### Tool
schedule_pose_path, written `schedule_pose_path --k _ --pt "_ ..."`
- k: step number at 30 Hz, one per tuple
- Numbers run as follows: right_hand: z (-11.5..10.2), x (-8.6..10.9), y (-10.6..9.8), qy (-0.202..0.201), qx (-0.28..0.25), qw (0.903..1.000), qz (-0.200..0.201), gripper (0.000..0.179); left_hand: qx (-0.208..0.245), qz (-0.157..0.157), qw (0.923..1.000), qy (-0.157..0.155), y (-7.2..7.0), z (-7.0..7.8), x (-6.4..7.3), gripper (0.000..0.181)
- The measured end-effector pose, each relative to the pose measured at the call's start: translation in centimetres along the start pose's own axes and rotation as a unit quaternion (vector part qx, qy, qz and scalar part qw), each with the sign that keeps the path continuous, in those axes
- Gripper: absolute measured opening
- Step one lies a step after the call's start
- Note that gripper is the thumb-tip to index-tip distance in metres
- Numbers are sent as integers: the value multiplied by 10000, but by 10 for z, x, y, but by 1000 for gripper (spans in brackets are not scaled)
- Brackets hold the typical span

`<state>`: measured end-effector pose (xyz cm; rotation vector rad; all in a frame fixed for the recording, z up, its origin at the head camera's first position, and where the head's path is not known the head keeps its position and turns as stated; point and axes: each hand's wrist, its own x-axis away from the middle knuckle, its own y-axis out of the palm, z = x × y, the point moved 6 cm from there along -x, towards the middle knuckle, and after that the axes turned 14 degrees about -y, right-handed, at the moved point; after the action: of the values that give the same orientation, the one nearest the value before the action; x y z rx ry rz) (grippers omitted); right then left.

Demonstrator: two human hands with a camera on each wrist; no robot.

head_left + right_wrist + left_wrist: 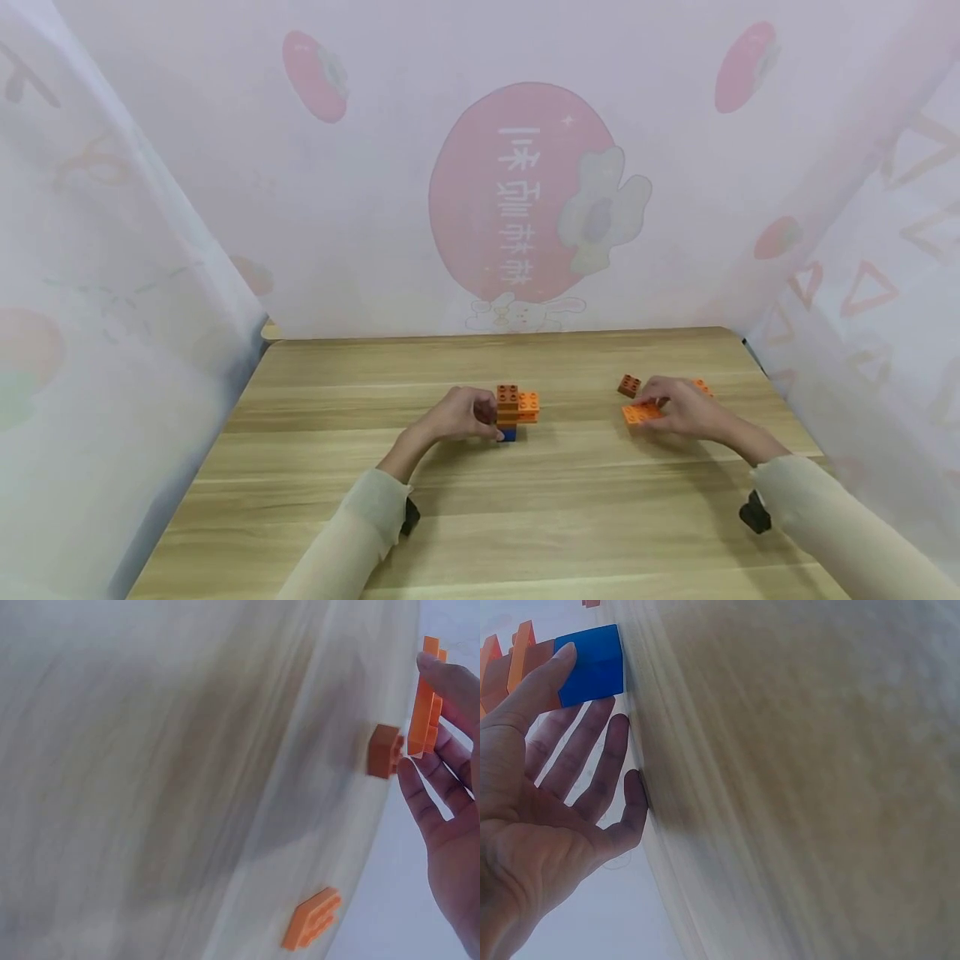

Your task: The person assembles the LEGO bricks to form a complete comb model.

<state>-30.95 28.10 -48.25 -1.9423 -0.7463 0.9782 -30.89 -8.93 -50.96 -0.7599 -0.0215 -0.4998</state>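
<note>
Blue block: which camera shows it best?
The left wrist view: the blue block looks largest there, mostly uncovered. The head view shows a small part under the stacked blocks; the right wrist view, none.

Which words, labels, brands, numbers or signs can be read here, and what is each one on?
Pale Chinese-style characters in a column on the pink circle of the cloth backdrop: too faint and distorted to quote reliably.
Blue block: no lettering shows on its visible faces.
Orange piece in the right hand: no lettering visible; any stud marks are too small to read.
No brand or number is readable anywhere.
</note>
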Motion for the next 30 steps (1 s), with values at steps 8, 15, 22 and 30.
schedule_pose_path --k 8,15,22,30 --pt "-12 -20 -1 -310 -114 9992 205 30 -19 4 10000 32 0 0 -1 25" --pt "-20 -31 1 -387 -356 9982 289 30 -35 2 10000 -19 1 0 -1 25" --pt "-27 -42 3 -376 -411 9978 350 30 -60 46 9999 75 0 1 0 26" --pt "-41 -56 3 -375 -503 9972 403 31 -67 67 9999 93 0 1 1 26"
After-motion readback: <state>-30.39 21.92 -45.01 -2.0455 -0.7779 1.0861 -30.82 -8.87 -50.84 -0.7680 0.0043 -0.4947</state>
